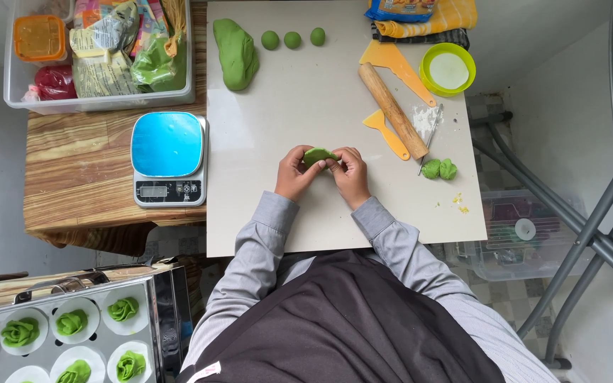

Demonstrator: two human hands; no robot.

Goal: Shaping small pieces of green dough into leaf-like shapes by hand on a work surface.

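A wide, pale, smooth work board [299,227] is laid over the wooden table [79,170], so that the dough is given a clean, flat surface. At its far left a large elongated lump of green dough [235,53] is kept as stock, with three small green dough balls [292,39] lined up just to its right, portioned and within reach. A flat blue-topped kitchen scale [169,157] is set just left of the board, handy for weighing portions. The wooden rolling pin [394,110] and orange plastic scrapers [388,133] are parked to the right, clear of the working area. At the near left, a metal tray [72,333] holds green rose-shaped pieces on white paper rounds.

The small flattened piece of green dough [318,154] is held near the middle of the board, between both hands. It is pinched at its left edge by the closed fingertips of the left hand [294,174] and at its right edge by those of the right hand [350,174]. It looks soft, matte and curved, partly hidden by the fingers.
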